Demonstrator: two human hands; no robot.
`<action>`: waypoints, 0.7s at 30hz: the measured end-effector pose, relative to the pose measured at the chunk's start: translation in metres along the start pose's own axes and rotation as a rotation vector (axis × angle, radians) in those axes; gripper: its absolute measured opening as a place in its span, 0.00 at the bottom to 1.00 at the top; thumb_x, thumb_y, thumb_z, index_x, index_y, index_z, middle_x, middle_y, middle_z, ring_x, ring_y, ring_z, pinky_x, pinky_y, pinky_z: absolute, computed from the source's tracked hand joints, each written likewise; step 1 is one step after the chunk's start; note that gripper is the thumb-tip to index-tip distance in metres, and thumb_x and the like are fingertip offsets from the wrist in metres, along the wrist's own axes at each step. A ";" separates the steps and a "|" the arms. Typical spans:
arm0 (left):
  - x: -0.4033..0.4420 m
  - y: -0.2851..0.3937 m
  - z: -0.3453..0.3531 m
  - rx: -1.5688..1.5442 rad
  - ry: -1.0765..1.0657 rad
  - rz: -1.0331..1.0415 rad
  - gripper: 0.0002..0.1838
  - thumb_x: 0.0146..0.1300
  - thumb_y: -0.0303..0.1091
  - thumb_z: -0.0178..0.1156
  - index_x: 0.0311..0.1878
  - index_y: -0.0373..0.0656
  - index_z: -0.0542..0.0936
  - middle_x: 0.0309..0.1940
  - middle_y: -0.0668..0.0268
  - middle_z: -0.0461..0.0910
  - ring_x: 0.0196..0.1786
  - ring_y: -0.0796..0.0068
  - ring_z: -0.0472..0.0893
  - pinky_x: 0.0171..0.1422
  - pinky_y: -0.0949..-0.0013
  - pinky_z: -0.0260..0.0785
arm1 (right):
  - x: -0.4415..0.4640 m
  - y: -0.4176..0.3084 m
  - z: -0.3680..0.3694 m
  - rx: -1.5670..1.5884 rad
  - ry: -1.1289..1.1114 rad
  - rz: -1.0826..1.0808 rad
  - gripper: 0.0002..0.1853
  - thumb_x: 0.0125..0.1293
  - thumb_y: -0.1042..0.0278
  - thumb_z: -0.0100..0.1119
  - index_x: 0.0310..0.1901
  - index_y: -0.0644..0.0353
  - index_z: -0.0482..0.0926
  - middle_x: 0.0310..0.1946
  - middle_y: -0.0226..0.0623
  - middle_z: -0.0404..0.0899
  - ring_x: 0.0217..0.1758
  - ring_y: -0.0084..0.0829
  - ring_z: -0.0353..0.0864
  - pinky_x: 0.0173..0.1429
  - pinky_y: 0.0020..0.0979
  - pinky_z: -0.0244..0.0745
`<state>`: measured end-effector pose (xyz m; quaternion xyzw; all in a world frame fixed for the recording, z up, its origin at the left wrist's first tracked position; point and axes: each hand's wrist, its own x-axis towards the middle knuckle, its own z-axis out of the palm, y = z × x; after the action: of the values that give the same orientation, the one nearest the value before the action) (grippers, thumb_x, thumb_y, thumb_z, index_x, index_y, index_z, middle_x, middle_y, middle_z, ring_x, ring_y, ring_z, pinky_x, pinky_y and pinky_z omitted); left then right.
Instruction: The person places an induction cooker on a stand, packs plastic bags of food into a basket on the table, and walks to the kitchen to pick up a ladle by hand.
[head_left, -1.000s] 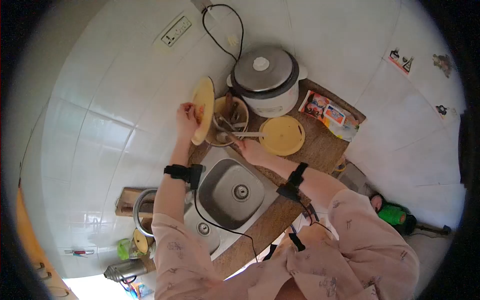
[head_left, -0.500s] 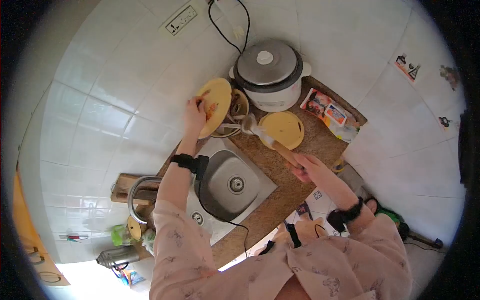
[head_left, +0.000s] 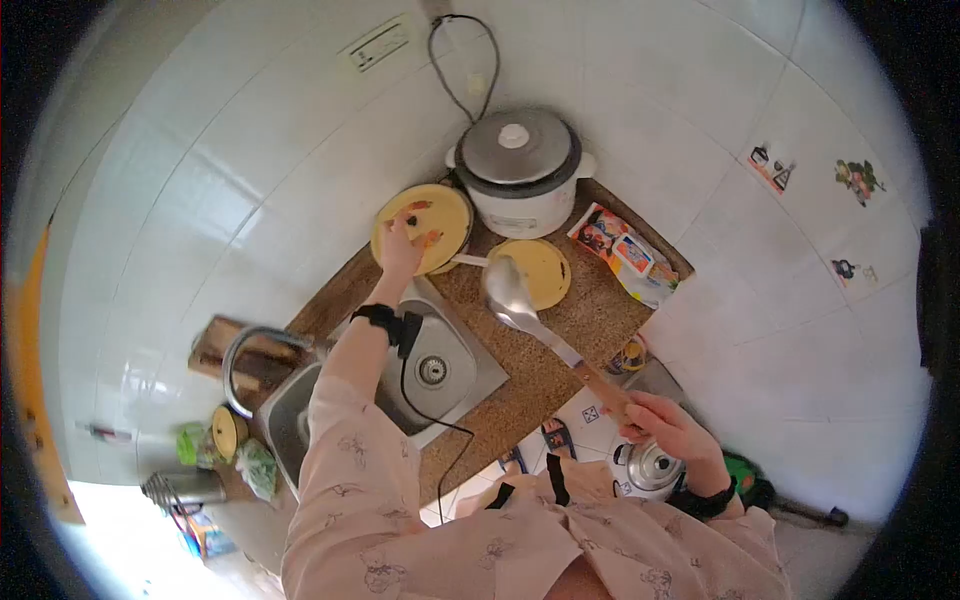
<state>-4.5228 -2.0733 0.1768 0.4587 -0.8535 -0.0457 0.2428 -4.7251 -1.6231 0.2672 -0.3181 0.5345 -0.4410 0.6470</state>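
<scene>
My left hand (head_left: 399, 250) is closed at the middle of a yellow round lid (head_left: 455, 215) with reddish patterns, the fingers by its dark knob. The lid lies nearly flat over a pot, which it mostly hides; a pale pot handle (head_left: 470, 260) sticks out to the right. My right hand (head_left: 665, 425) grips the wooden handle of a metal ladle (head_left: 510, 290), held up over the counter with its bowl toward the lid. Behind the bowl, a second yellow disc (head_left: 548, 275), a plate or lid, rests on the counter.
A rice cooker (head_left: 525, 200) stands in the corner, with a wipes packet (head_left: 630, 260) to its right. Nearer me are the steel sink (head_left: 440, 335) and its curved faucet (head_left: 232, 365). Cutting boards (head_left: 235, 350) lean at the left. A kettle (head_left: 652, 468) sits low at the right.
The lid in my left hand has gone from steeply tilted to nearly flat over the pot. My right hand has drawn the ladle back toward me, away from the pot.
</scene>
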 end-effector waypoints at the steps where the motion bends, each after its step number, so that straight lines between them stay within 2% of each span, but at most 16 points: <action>1: -0.017 0.001 -0.015 0.008 0.014 -0.027 0.18 0.60 0.34 0.57 0.53 0.43 0.72 0.52 0.47 0.68 0.44 0.49 0.77 0.46 0.57 0.71 | 0.003 -0.002 0.006 -0.084 -0.019 -0.069 0.16 0.73 0.62 0.42 0.51 0.66 0.70 0.26 0.23 0.65 0.29 0.15 0.62 0.33 0.17 0.59; 2: -0.038 -0.001 -0.031 -0.102 -0.150 -0.050 0.17 0.58 0.33 0.58 0.52 0.43 0.73 0.46 0.49 0.72 0.42 0.49 0.77 0.45 0.57 0.71 | 0.008 -0.012 0.010 -0.228 -0.105 -0.157 0.15 0.71 0.64 0.45 0.52 0.66 0.68 0.29 0.25 0.67 0.33 0.18 0.64 0.37 0.20 0.62; 3: -0.064 -0.006 -0.049 -0.216 -0.307 -0.075 0.17 0.57 0.33 0.59 0.51 0.43 0.74 0.39 0.52 0.76 0.41 0.49 0.78 0.45 0.57 0.71 | 0.013 -0.019 0.020 -0.246 -0.142 -0.155 0.15 0.71 0.64 0.45 0.52 0.66 0.68 0.29 0.25 0.67 0.33 0.18 0.64 0.37 0.20 0.62; 5: -0.147 -0.085 -0.038 -0.207 -0.295 0.146 0.16 0.57 0.32 0.61 0.49 0.43 0.76 0.31 0.57 0.80 0.39 0.58 0.80 0.43 0.61 0.72 | 0.022 -0.027 0.045 -0.401 -0.155 -0.389 0.16 0.69 0.64 0.49 0.53 0.65 0.65 0.31 0.28 0.67 0.33 0.22 0.65 0.40 0.25 0.64; 7: -0.247 -0.022 -0.195 -0.395 -0.584 -0.246 0.16 0.58 0.31 0.60 0.50 0.41 0.75 0.36 0.62 0.81 0.37 0.69 0.80 0.41 0.68 0.72 | 0.039 -0.026 0.080 -0.458 -0.296 -0.363 0.17 0.68 0.65 0.50 0.54 0.65 0.64 0.32 0.32 0.69 0.34 0.24 0.67 0.41 0.26 0.65; 9: -0.333 -0.044 -0.242 -0.492 -0.424 -0.342 0.14 0.61 0.29 0.58 0.50 0.40 0.75 0.38 0.64 0.81 0.38 0.78 0.78 0.41 0.73 0.71 | 0.045 -0.020 0.115 -0.492 -0.385 -0.306 0.19 0.67 0.65 0.52 0.54 0.65 0.63 0.33 0.35 0.70 0.36 0.26 0.69 0.42 0.28 0.67; 11: -0.443 -0.087 -0.266 -0.521 -0.184 -0.589 0.13 0.62 0.29 0.56 0.51 0.41 0.75 0.38 0.66 0.81 0.39 0.78 0.78 0.41 0.73 0.71 | 0.047 -0.015 0.161 -0.594 -0.342 -0.455 0.19 0.66 0.66 0.52 0.54 0.65 0.62 0.36 0.41 0.74 0.40 0.28 0.73 0.44 0.30 0.68; 14: -0.627 -0.116 -0.311 -0.390 0.255 -0.947 0.12 0.63 0.30 0.56 0.50 0.41 0.75 0.38 0.64 0.81 0.38 0.78 0.78 0.41 0.74 0.71 | 0.057 0.015 0.231 -0.658 -0.425 -0.558 0.19 0.66 0.67 0.52 0.54 0.65 0.61 0.41 0.44 0.75 0.45 0.30 0.75 0.47 0.30 0.70; 17: -0.795 -0.090 -0.352 -0.432 0.694 -1.297 0.10 0.64 0.31 0.56 0.47 0.41 0.76 0.36 0.64 0.81 0.36 0.77 0.78 0.39 0.74 0.70 | 0.048 0.045 0.323 -0.637 -0.577 -0.544 0.19 0.66 0.68 0.53 0.54 0.63 0.61 0.42 0.42 0.74 0.45 0.30 0.74 0.49 0.30 0.69; 21: -0.982 -0.030 -0.384 -0.346 0.961 -1.600 0.09 0.64 0.33 0.57 0.45 0.41 0.76 0.34 0.65 0.81 0.34 0.78 0.78 0.38 0.75 0.70 | 0.024 0.104 0.456 -0.580 -0.816 -0.507 0.19 0.65 0.69 0.54 0.55 0.60 0.62 0.43 0.37 0.72 0.44 0.25 0.73 0.49 0.27 0.69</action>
<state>-3.8714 -1.2443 0.1388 0.8349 -0.0759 -0.1307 0.5293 -4.2570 -1.6292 0.2685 -0.7465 0.2471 -0.2585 0.5612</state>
